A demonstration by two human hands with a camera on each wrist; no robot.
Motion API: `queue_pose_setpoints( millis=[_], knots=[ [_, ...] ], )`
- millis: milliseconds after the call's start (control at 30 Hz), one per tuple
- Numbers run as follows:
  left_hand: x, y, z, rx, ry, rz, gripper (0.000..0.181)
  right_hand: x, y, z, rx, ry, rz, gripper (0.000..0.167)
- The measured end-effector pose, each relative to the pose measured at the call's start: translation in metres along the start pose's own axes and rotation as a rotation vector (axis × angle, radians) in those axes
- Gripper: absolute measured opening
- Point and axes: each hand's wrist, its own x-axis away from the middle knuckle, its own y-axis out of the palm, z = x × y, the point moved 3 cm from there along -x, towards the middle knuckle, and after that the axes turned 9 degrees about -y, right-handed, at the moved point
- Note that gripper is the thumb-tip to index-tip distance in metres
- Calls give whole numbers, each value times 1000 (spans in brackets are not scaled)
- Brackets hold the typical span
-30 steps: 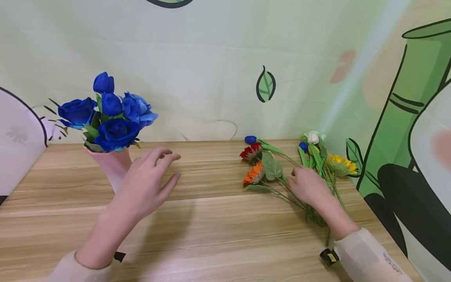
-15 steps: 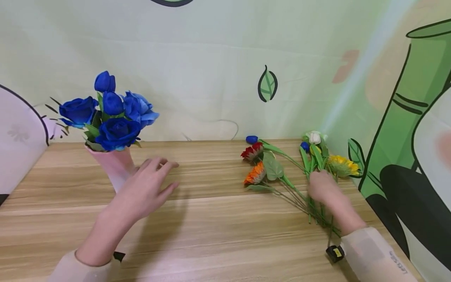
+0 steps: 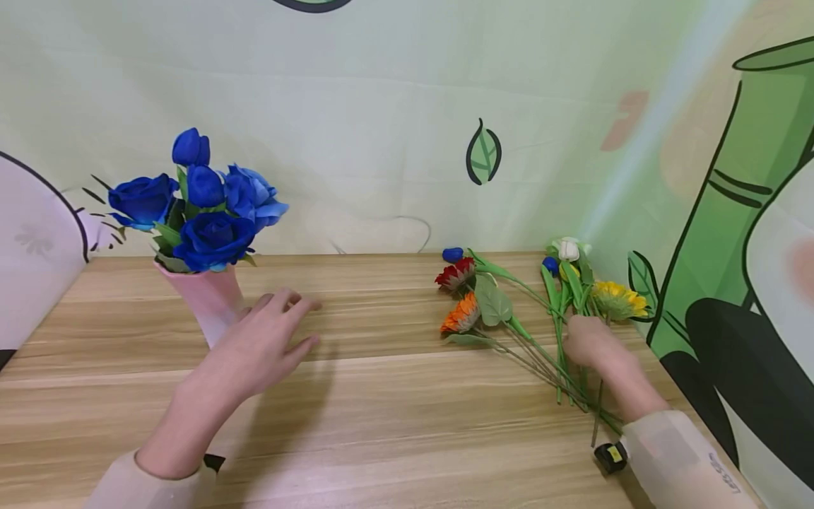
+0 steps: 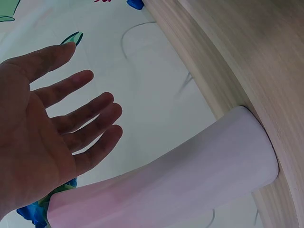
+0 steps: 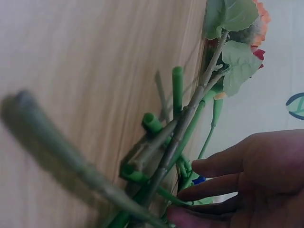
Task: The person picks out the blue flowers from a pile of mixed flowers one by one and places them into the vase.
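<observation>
Since the earliest frame, the left hand [image 3: 267, 346] has sunk slightly and the right hand [image 3: 594, 346] has slid rightward; the left, at lower left, holds nothing, fingers spread just beside the pink vase [image 3: 206, 297] of blue roses [image 3: 216, 240]. Right of centre, the red flower [image 3: 456, 274] and orange flower [image 3: 461, 314] lie with stems slanting to lower right, toward the nearer right hand. Its fingertips reach among green stems [image 5: 177, 88] running up and down the frame, left of the yellow sunflower [image 3: 618, 300]; whether they grip cannot be told.
</observation>
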Motion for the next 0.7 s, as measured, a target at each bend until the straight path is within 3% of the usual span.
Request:
queue_pose_setpoints(
  millis=[333, 700],
  knots=[
    [0, 1, -1, 0, 1, 2, 44, 2, -8, 8, 15, 40, 134, 10],
    [0, 0, 0, 6, 3, 3, 44, 7, -22, 18, 73, 76, 148, 7]
  ],
)
